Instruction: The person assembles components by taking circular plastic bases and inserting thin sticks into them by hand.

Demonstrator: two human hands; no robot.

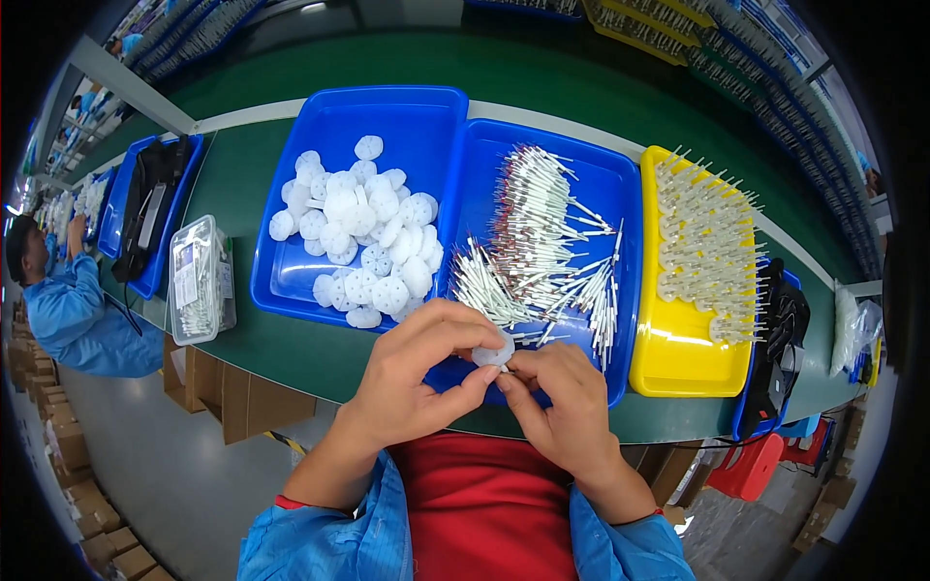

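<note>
Left hand (418,366): gripping white plastic disc (494,351) from 9 o'clock
Right hand (564,399): at 4 o'clock; cannot tell whether gripping
Disc feel: likely light, stiff, slippery; pinch rim

White disc (495,352) partly covered by the hands (412,373) (567,392)

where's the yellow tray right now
In the head view, the yellow tray lies on the green table toward the right, beside the blue tray of thin white sticks and beyond the person's right hand.
</note>
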